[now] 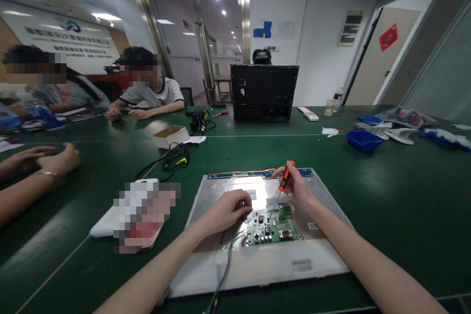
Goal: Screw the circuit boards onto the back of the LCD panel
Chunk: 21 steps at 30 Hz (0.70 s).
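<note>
A flat display panel (257, 266) with a silver metal back lies in front of me. On its middle sits a green circuit board (272, 230), with grey cables (228, 260) running off its left side toward me. My right hand (300, 187) grips the orange-and-black handle of a screwdriver (284, 181). The screwdriver tilts down to the left, its tip at the upper middle of the board. My left hand (230, 208) is closed, fingers curled, at the board's upper left corner; whatever it pinches is hidden. A blue strip board (235, 175) runs along the panel's far edge.
Left of the panel lie a white object (110, 216) and a pinkish phone-shaped object (152, 235), both blurred. Beyond are black cables (172, 162), an open box (171, 136) and a black monitor housing (264, 93). A blue tray (364, 141) stands right. Co-workers sit left, one person's hands (55, 162) nearby.
</note>
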Tool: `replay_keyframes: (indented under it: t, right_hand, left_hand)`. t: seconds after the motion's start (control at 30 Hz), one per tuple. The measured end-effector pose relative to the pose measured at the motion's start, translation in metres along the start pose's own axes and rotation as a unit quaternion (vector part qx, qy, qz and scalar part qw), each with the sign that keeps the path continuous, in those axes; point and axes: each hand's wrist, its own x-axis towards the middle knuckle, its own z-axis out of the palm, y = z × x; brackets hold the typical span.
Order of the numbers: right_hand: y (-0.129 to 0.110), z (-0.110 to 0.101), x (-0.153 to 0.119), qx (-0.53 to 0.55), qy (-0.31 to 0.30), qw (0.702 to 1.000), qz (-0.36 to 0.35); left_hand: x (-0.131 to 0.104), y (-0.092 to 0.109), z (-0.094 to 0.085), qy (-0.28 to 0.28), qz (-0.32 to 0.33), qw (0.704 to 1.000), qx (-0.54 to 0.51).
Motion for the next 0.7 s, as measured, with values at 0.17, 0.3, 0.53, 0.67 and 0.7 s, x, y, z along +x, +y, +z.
replay_keyframes:
  t: [0.17, 0.3, 0.53, 0.67, 0.7]
  right_hand:
    - [-0.0013, -0.0027, 0.0019, 0.000, 0.005, 1.000, -0.004]
    - [-0.0006, -0.0042, 0.0022, 0.005, 0.007, 1.000, -0.004]
    - [-0.0029, -0.0028, 0.0011, 0.008, 0.011, 1.000, -0.003]
    - [-0.0037, -0.0029, 0.0014, 0.006, 0.015, 1.000, -0.002]
    - [-0.0035, -0.0030, 0.0015, 0.005, 0.016, 1.000, -0.001]
  left_hand:
    - [0.0014, -0.0026, 0.0008, -0.018, -0.018, 0.999, -0.039]
    - [0.0030, -0.0043, 0.0007, -0.030, -0.038, 0.995, -0.091]
    - [0.0051, -0.0084, 0.0012, -0.065, -0.076, 0.980, -0.173]
    - [0.0048, -0.0096, 0.0019, -0.065, -0.078, 0.979, -0.179]
    - [0.0048, -0.0096, 0.0021, -0.066, -0.078, 0.979, -0.179]
